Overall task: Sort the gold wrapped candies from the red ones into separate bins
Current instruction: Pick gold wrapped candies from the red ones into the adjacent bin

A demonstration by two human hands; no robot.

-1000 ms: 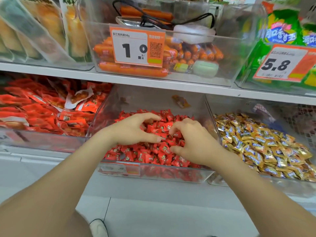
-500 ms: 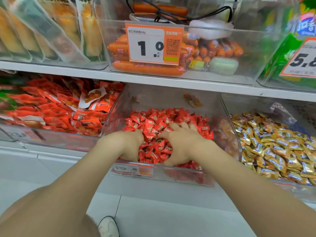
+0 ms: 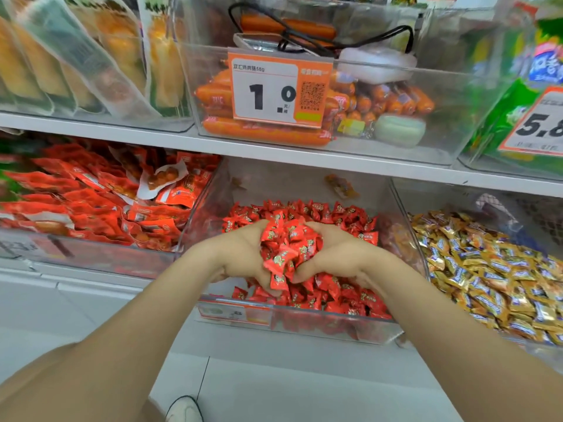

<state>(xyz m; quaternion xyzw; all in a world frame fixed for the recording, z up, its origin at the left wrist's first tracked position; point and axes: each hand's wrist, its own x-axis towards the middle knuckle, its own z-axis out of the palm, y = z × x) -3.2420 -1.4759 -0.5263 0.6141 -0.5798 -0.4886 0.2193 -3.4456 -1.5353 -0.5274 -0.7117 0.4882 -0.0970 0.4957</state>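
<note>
A clear middle bin (image 3: 292, 325) on the lower shelf holds a pile of red wrapped candies (image 3: 332, 292). My left hand (image 3: 240, 254) and my right hand (image 3: 338, 254) are cupped together above that pile, palms facing each other, and grip a heaped scoop of red candies (image 3: 288, 242) between them. The clear bin to the right (image 3: 405, 214) is full of gold wrapped candies (image 3: 487, 272). No gold candy shows among the red ones in my hands.
Left of the red bin stands a bin of red snack packets (image 3: 91, 202). The upper shelf carries a sausage bin with a "1.0" price tag (image 3: 278, 92), packaged corn (image 3: 76, 56) and green bags behind a "5.8" tag (image 3: 539, 123). White floor and my shoe (image 3: 182, 409) lie below.
Both hands went from spreading over the red pile to digging in, then lifted together with a scooped heap of red candies. The view moved closer to the shelf.
</note>
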